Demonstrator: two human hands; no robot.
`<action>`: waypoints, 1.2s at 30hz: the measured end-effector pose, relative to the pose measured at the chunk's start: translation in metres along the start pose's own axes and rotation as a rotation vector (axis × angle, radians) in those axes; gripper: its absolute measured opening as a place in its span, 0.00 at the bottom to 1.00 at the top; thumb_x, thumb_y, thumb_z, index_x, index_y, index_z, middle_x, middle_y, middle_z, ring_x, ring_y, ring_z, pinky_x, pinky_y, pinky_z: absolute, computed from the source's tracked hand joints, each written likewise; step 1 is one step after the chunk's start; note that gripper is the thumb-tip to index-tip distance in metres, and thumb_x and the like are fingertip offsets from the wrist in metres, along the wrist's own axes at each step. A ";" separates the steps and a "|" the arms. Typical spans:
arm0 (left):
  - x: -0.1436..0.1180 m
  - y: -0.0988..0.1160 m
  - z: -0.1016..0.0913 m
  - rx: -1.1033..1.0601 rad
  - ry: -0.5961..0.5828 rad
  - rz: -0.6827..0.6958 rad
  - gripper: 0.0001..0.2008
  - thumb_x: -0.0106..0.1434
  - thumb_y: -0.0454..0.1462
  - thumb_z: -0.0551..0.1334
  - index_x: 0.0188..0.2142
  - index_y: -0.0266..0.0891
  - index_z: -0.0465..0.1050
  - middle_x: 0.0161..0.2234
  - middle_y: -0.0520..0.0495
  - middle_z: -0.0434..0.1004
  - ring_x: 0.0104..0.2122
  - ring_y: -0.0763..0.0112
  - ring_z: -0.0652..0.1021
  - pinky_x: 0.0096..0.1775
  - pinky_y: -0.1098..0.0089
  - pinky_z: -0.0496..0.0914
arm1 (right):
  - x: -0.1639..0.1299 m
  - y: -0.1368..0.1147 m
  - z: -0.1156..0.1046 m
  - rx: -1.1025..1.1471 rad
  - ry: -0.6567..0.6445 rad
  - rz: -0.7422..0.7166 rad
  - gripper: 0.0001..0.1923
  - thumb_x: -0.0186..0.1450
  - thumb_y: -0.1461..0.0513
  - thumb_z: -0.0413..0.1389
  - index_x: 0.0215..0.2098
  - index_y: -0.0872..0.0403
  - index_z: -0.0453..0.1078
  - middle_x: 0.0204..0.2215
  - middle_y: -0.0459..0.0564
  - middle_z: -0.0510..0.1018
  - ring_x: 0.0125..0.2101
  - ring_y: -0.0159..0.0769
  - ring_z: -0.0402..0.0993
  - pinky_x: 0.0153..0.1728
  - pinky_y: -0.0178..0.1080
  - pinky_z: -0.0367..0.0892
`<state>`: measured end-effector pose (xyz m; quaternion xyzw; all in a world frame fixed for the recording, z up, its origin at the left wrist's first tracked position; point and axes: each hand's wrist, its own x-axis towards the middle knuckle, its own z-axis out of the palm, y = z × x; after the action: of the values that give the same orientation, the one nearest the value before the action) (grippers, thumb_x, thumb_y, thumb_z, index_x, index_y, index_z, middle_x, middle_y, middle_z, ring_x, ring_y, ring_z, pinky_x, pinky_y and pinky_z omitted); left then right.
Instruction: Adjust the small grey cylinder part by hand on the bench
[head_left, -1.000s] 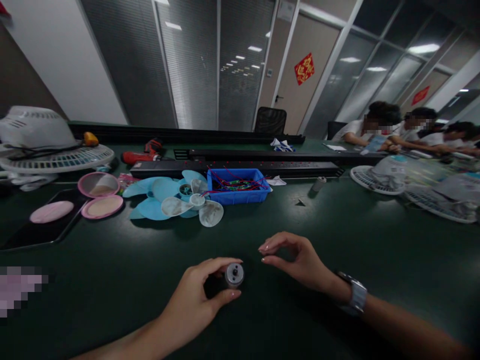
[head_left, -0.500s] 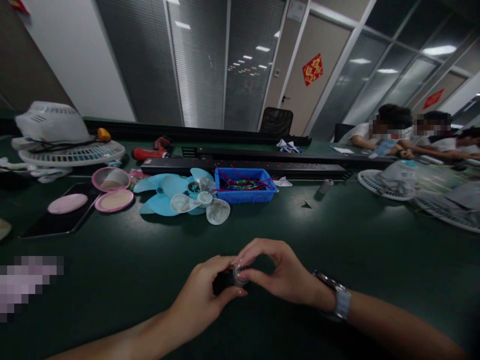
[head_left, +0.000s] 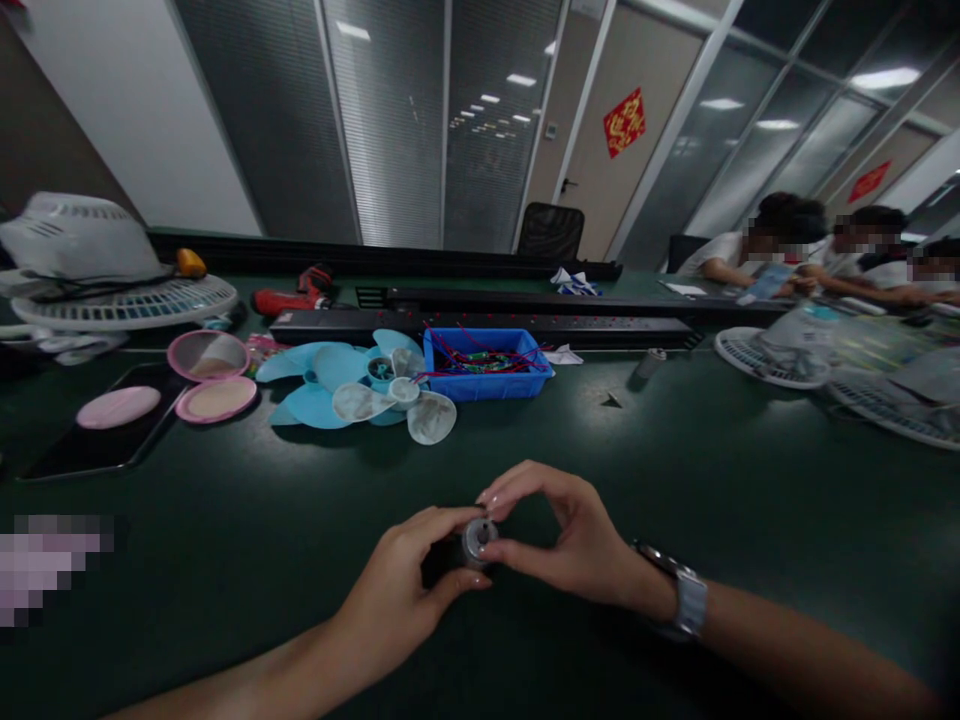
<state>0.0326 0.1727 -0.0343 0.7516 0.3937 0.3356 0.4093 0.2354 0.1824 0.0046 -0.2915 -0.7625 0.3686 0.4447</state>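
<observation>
One small motor (head_left: 477, 540) is pinched between the left hand (head_left: 405, 600) and right hand (head_left: 562, 545); far off, red wires are held in a blue bin (head_left: 487, 380) on the bench (head_left: 675, 470).

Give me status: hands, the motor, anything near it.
Left hand grips motor above table. Right hand pinches its silver end, fingertips on it. Fan blades and blue bin beyond, apart.
</observation>
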 end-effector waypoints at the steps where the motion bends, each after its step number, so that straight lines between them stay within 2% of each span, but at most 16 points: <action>1: 0.000 0.000 0.000 0.001 -0.001 0.000 0.18 0.57 0.33 0.68 0.48 0.42 0.74 0.41 0.46 0.80 0.40 0.60 0.78 0.42 0.63 0.72 | 0.000 0.000 0.001 0.007 -0.005 -0.005 0.15 0.56 0.66 0.67 0.41 0.52 0.73 0.39 0.49 0.80 0.40 0.36 0.78 0.43 0.41 0.74; 5: 0.002 0.002 -0.001 0.009 -0.010 -0.011 0.18 0.57 0.33 0.68 0.48 0.41 0.74 0.39 0.46 0.80 0.39 0.61 0.78 0.42 0.63 0.72 | 0.001 0.000 0.005 0.036 -0.032 0.029 0.13 0.57 0.66 0.67 0.40 0.53 0.74 0.37 0.49 0.81 0.40 0.36 0.79 0.44 0.42 0.74; 10: 0.001 0.002 0.000 0.009 -0.008 0.007 0.17 0.58 0.33 0.68 0.48 0.40 0.74 0.39 0.45 0.80 0.38 0.61 0.78 0.43 0.63 0.72 | 0.000 -0.001 0.009 0.051 -0.013 0.087 0.09 0.59 0.66 0.64 0.38 0.53 0.74 0.35 0.49 0.81 0.37 0.35 0.80 0.39 0.39 0.76; 16: 0.000 0.001 0.000 0.022 -0.015 0.015 0.15 0.58 0.33 0.67 0.46 0.40 0.75 0.39 0.46 0.79 0.38 0.62 0.78 0.40 0.64 0.72 | 0.004 0.003 0.008 0.064 0.000 0.016 0.13 0.57 0.69 0.65 0.40 0.51 0.74 0.35 0.47 0.81 0.37 0.34 0.79 0.38 0.37 0.76; 21: 0.001 0.001 -0.002 0.030 -0.045 -0.027 0.20 0.59 0.33 0.67 0.51 0.44 0.72 0.45 0.47 0.78 0.45 0.60 0.77 0.47 0.62 0.70 | 0.002 0.005 -0.015 0.137 0.094 -0.019 0.20 0.54 0.71 0.67 0.41 0.49 0.72 0.36 0.44 0.80 0.36 0.31 0.80 0.40 0.35 0.77; 24: 0.001 0.002 -0.002 0.034 -0.068 -0.058 0.21 0.59 0.33 0.67 0.52 0.46 0.72 0.47 0.49 0.78 0.47 0.60 0.77 0.49 0.61 0.69 | -0.012 0.013 -0.038 0.045 0.130 0.076 0.19 0.55 0.70 0.67 0.42 0.48 0.72 0.38 0.44 0.80 0.36 0.29 0.80 0.40 0.33 0.77; 27: 0.001 0.003 -0.002 0.040 -0.078 -0.074 0.21 0.59 0.33 0.67 0.52 0.48 0.71 0.48 0.50 0.77 0.48 0.60 0.76 0.50 0.61 0.69 | -0.031 0.028 -0.055 -0.056 0.086 0.202 0.14 0.57 0.67 0.66 0.39 0.50 0.73 0.38 0.45 0.80 0.37 0.30 0.79 0.41 0.34 0.77; 30: 0.001 0.003 -0.002 0.048 -0.085 -0.088 0.21 0.59 0.34 0.67 0.52 0.48 0.71 0.48 0.50 0.77 0.48 0.60 0.76 0.50 0.60 0.69 | -0.045 0.040 -0.061 -0.109 0.045 0.303 0.11 0.59 0.65 0.66 0.39 0.51 0.73 0.38 0.48 0.80 0.40 0.33 0.79 0.42 0.37 0.77; 33: 0.001 0.002 -0.002 0.053 -0.084 -0.077 0.21 0.60 0.34 0.66 0.52 0.49 0.71 0.48 0.50 0.77 0.48 0.60 0.76 0.50 0.60 0.69 | -0.048 0.044 -0.061 -0.105 -0.008 0.358 0.12 0.59 0.63 0.65 0.41 0.52 0.73 0.41 0.50 0.80 0.41 0.35 0.79 0.44 0.40 0.76; 36: 0.001 -0.001 -0.002 0.054 -0.086 -0.059 0.21 0.60 0.34 0.66 0.53 0.50 0.70 0.49 0.51 0.76 0.49 0.61 0.76 0.51 0.60 0.69 | -0.048 0.044 -0.063 -0.138 -0.051 0.359 0.14 0.57 0.62 0.67 0.42 0.53 0.73 0.44 0.51 0.79 0.47 0.38 0.77 0.51 0.43 0.73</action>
<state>0.0316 0.1749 -0.0338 0.7640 0.4068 0.2801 0.4152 0.3175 0.1887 -0.0326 -0.4434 -0.7326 0.3962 0.3314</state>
